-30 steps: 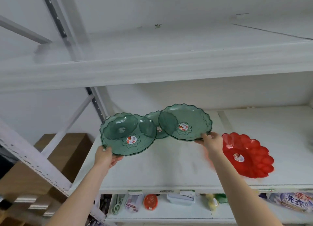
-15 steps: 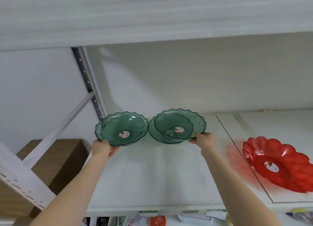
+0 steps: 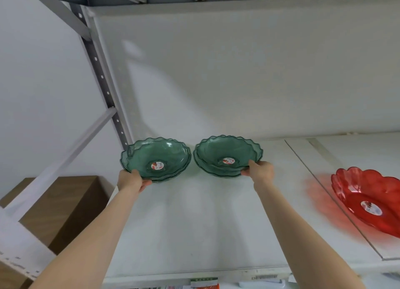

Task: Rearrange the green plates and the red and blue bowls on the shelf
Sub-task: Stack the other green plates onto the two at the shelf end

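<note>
Two small stacks of translucent green scalloped plates stand side by side at the back of the white shelf (image 3: 194,223). My left hand (image 3: 132,180) grips the front rim of the left green plates (image 3: 155,156). My right hand (image 3: 260,171) pinches the front right rim of the right green plates (image 3: 225,152), whose top plate sits nested on another. A red scalloped bowl (image 3: 368,200) rests on the shelf at the far right, apart from both hands. No blue bowl is in view.
A grey perforated upright (image 3: 101,76) and a diagonal brace (image 3: 65,156) frame the shelf's left end. A brown cardboard box (image 3: 62,210) sits beyond it at lower left. Another shelf board lies overhead, and packaged goods (image 3: 204,283) peek out below the front edge.
The green plates have come down from tilted in the air to level at the shelf's back, the right one nested onto another. The view has moved closer and downward.
</note>
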A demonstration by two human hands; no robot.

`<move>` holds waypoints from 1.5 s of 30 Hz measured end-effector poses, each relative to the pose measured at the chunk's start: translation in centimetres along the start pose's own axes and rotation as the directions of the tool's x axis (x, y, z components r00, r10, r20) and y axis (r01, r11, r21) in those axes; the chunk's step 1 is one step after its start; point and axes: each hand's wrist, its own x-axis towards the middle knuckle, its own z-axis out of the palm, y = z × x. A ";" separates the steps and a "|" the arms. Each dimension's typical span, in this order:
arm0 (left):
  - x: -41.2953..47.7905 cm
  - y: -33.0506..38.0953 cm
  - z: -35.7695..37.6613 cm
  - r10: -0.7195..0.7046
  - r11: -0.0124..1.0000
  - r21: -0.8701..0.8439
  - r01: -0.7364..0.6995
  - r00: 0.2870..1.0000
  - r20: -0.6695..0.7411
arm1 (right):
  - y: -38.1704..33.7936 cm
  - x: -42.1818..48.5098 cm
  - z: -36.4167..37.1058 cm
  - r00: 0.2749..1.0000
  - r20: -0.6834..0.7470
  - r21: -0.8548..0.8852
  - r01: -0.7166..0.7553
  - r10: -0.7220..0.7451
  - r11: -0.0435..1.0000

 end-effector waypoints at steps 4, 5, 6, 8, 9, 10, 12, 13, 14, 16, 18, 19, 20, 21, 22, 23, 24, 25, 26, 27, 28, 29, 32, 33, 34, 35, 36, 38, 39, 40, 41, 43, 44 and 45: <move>2.2 -0.4 -0.1 -0.002 0.991 0.131 0.007 0.999 -0.035 | -0.1 0.0 0.8 0.999 -0.038 -0.082 0.020 -0.023 0.996; 2.4 -0.3 -0.1 0.012 0.986 0.167 -0.003 0.999 -0.048 | -0.1 0.0 0.9 0.998 -0.052 -0.110 0.025 -0.031 0.994; 2.5 -0.3 -0.1 0.031 0.980 0.200 -0.018 0.998 -0.060 | -0.1 0.0 0.9 0.997 -0.066 -0.137 0.034 -0.044 0.990; 2.6 0.0 -0.1 0.066 0.965 0.260 -0.047 0.996 -0.065 | 0.3 0.3 1.1 0.993 -0.089 -0.182 0.062 -0.079 0.981; 2.6 0.0 -0.1 0.078 0.954 0.296 -0.057 0.995 -0.058 | 0.7 0.5 1.1 0.990 -0.104 -0.212 0.067 -0.091 0.975; 2.8 -0.1 0.0 0.086 0.941 0.331 -0.065 0.995 -0.050 | 0.9 0.6 1.2 0.988 -0.116 -0.237 0.071 -0.101 0.969; 3.2 -0.3 0.0 0.100 0.919 0.386 -0.076 0.994 -0.043 | 1.1 0.6 1.2 0.985 -0.123 -0.279 0.085 -0.123 0.956; 3.4 -0.5 0.1 0.096 0.916 0.395 -0.071 0.994 -0.043 | 1.2 0.6 1.3 0.984 -0.120 -0.297 0.093 -0.134 0.950; 3.5 -0.7 0.1 0.090 0.912 0.406 -0.065 0.995 -0.042 | 1.1 0.6 1.3 0.983 -0.119 -0.317 0.096 -0.140 0.944; 3.4 -1.0 0.2 0.069 0.900 0.434 -0.047 0.997 -0.036 | 0.9 0.2 1.2 0.983 -0.112 -0.360 0.094 -0.143 0.928; 3.3 -1.1 0.4 0.048 0.900 0.436 -0.030 0.998 -0.031 | 1.0 0.3 1.1 0.986 -0.100 -0.383 0.087 -0.135 0.919; 3.2 -1.1 0.4 0.043 0.904 0.427 -0.025 0.999 -0.033 | 1.1 0.3 1.1 0.986 -0.097 -0.392 0.087 -0.135 0.916; 3.3 -1.2 0.4 0.043 0.908 0.419 -0.026 0.999 -0.033 | 1.2 0.3 1.0 0.987 -0.092 -0.402 0.086 -0.133 0.912; 3.3 -1.1 0.3 0.041 0.909 0.416 -0.025 0.999 -0.029 | 1.3 0.3 1.0 0.988 -0.083 -0.409 0.085 -0.130 0.909; 3.3 -1.1 0.3 0.046 0.907 0.419 -0.030 0.999 -0.027 | 1.3 0.3 0.9 0.989 -0.073 -0.414 0.084 -0.125 0.906; 3.0 -0.9 0.2 0.053 0.903 0.427 -0.039 0.998 -0.023 | 1.3 0.3 0.8 0.991 -0.063 -0.421 0.084 -0.122 0.903; 2.6 -0.7 0.1 0.064 0.897 0.440 -0.053 0.998 -0.011 | 1.3 0.3 0.7 0.991 -0.053 -0.427 0.088 -0.122 0.900; 2.3 -0.6 0.0 0.074 0.887 0.457 -0.069 0.997 0.005 | 1.4 0.2 0.6 0.992 -0.037 -0.431 0.096 -0.123 0.897; 2.1 -0.6 -0.1 0.096 0.875 0.474 -0.096 0.995 0.023 | 1.4 0.2 0.6 0.992 -0.016 -0.436 0.102 -0.121 0.894; 1.9 -0.5 -0.1 0.113 0.856 0.504 -0.114 0.993 0.033 | 1.3 0.0 0.6 0.993 0.003 -0.442 0.108 -0.119 0.890; 1.6 -0.2 -0.2 0.132 0.830 0.541 -0.134 0.990 0.043 | 1.3 -0.1 0.6 0.992 0.020 -0.453 0.117 -0.121 0.884; 1.2 0.1 -0.2 0.138 0.797 0.587 -0.143 0.989 0.053 | 1.2 -0.3 0.6 0.991 0.033 -0.470 0.130 -0.129 0.873; -0.4 0.8 -0.6 0.218 0.640 0.744 -0.193 0.974 0.065 | 0.7 -1.1 0.0 0.983 0.072 -0.579 0.178 -0.168 0.795; -1.2 1.1 -0.7 0.253 0.590 0.781 -0.205 0.965 0.063 | 0.6 -1.3 -0.4 0.979 0.089 -0.620 0.200 -0.186 0.759; -1.9 1.3 -0.8 0.293 0.538 0.812 -0.227 0.953 0.072 | 0.4 -1.6 -0.8 0.972 0.108 -0.657 0.227 -0.208 0.719; -2.7 1.5 -1.0 0.327 0.489 0.834 -0.255 0.940 0.096 | 0.3 -1.8 -1.4 0.964 0.131 -0.688 0.257 -0.231 0.679; -3.6 1.8 -1.1 0.356 0.438 0.853 -0.284 0.926 0.126 | 0.2 -2.1 -1.9 0.954 0.159 -0.714 0.290 -0.256 0.637; -4.9 2.2 -1.5 0.388 0.352 0.880 -0.320 0.905 0.173 | -0.1 -2.7 -3.1 0.930 0.216 -0.758 0.353 -0.298 0.548; -5.7 2.4 -1.6 0.398 0.306 0.892 -0.332 0.896 0.197 | -0.3 -3.0 -3.8 0.917 0.239 -0.778 0.377 -0.318 0.502; -6.3 2.6 -1.8 0.405 0.262 0.900 -0.349 0.886 0.226 | -0.4 -3.3 -4.4 0.904 0.258 -0.797 0.398 -0.341 0.454; -7.1 2.7 -1.8 0.418 0.222 0.904 -0.365 0.873 0.250 | -0.6 -3.6 -5.1 0.891 0.275 -0.812 0.416 -0.360 0.409; -8.6 2.8 -2.1 0.453 0.165 0.905 -0.392 0.845 0.284 | -1.0 -4.3 -6.5 0.873 0.312 -0.831 0.442 -0.374 0.338; -9.3 2.8 -2.3 0.477 0.139 0.899 -0.414 0.824 0.306 | -1.2 -4.7 -7.2 0.868 0.327 -0.837 0.449 -0.374 0.311; -10.0 2.8 -2.4 0.495 0.115 0.894 -0.433 0.805 0.326 | -1.5 -5.1 -7.9 0.863 0.338 -0.842 0.456 -0.376 0.289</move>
